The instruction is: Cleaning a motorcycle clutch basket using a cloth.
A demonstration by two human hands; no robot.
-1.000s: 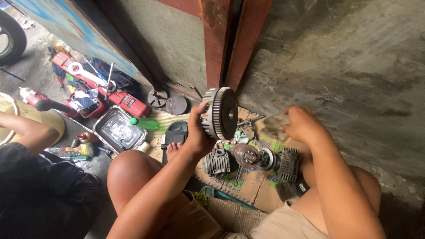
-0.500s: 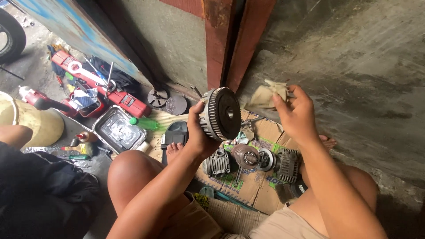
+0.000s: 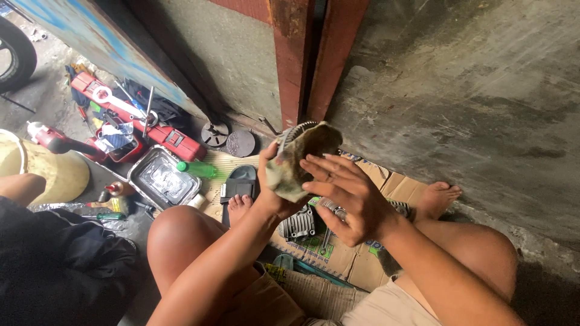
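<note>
One round toothed metal part (image 3: 294,134) sits in the middle of the frame, held up in the left hand (image 3: 273,192). One dirty rag (image 3: 300,162) covers most of it, so only a bit of its toothed rim peeks out at the top. The left fingers are hidden behind the rag, and I cannot tell how they curl. The right hand (image 3: 347,199) is flat against the rag with its fingers spread wide.

Below the hands, two ribbed grey engine parts (image 3: 297,224) lie on one piece of cardboard (image 3: 338,256), partly hidden by the arms. Two bare feet show. At the left are one red toolbox (image 3: 172,137), one shiny tray (image 3: 163,179), one green bottle (image 3: 197,169) and two dark discs (image 3: 228,139). One tyre (image 3: 15,51) is cut off at the upper left edge.
</note>
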